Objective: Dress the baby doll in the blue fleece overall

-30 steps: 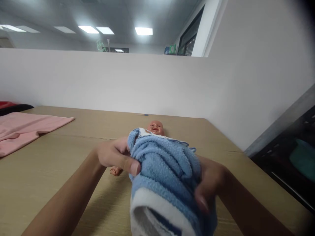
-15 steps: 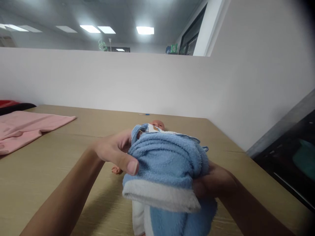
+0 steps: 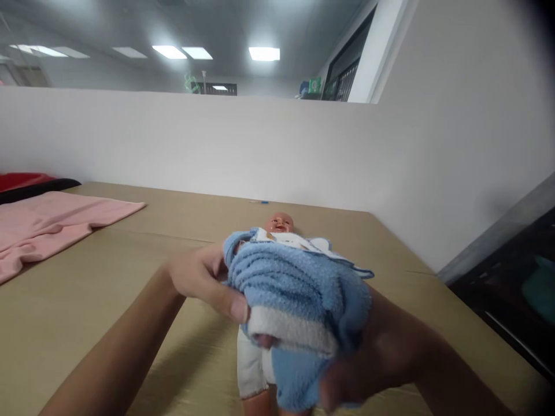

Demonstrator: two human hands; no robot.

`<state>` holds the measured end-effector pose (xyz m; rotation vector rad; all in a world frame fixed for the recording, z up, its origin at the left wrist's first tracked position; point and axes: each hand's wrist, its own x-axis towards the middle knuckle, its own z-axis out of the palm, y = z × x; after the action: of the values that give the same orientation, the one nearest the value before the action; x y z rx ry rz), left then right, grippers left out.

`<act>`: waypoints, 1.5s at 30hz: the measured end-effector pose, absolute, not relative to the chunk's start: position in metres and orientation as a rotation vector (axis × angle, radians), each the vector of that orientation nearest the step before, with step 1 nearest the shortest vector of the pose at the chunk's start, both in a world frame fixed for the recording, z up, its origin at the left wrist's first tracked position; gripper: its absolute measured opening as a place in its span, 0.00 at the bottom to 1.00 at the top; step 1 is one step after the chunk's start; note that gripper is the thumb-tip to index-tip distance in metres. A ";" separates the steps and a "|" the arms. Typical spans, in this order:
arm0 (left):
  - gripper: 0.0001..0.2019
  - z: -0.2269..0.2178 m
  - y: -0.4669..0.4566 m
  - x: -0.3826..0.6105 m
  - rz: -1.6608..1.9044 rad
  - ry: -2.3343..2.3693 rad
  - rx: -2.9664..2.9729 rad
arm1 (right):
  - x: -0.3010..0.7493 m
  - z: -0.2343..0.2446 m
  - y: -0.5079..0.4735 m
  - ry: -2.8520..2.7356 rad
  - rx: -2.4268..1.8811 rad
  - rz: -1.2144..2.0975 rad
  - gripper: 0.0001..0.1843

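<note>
A baby doll (image 3: 280, 222) lies on its back on the wooden table (image 3: 87, 289), head toward the wall, wrapped in a blue towel with a white border (image 3: 299, 283). My left hand (image 3: 203, 280) grips the towel's left side, thumb pressed on the folded edge. My right hand (image 3: 373, 358) holds the towel's lower right part and is blurred by motion. The doll's white-clad leg (image 3: 254, 370) shows below the towel.
A pink cloth (image 3: 52, 222) lies at the table's far left, with a red and black item (image 3: 26, 184) behind it. A white partition wall runs along the far edge. A dark cabinet (image 3: 515, 289) stands at the right. A small blue pen (image 3: 260, 201) lies by the wall.
The towel's white-bordered lower edge has been folded up over the doll's body, baring its white-clad leg. My right hand has dropped lower at the towel's near end.
</note>
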<state>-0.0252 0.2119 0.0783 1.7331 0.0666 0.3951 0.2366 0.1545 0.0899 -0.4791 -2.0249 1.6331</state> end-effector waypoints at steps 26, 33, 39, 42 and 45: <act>0.31 -0.096 0.034 0.016 1.190 1.297 1.374 | 0.224 0.007 0.062 -2.145 -1.735 0.707 0.09; 0.28 -0.108 0.057 0.022 1.164 1.275 1.373 | 0.218 -0.022 0.088 -2.119 -1.544 0.681 0.07; 0.21 -0.097 0.085 0.025 1.119 1.354 1.450 | 0.219 -0.022 0.117 -2.093 -1.467 0.652 0.08; 0.17 -0.083 0.093 0.026 1.105 1.404 1.497 | 0.220 -0.020 0.132 -2.120 -1.493 0.607 0.03; 0.17 -0.073 0.092 0.024 1.048 1.433 1.496 | 0.218 -0.013 0.133 -2.160 -1.489 0.652 0.04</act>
<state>0.0235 0.0918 -0.0729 1.4960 1.4329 1.0480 0.2176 0.1334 -0.0132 -1.4895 -2.1603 0.6517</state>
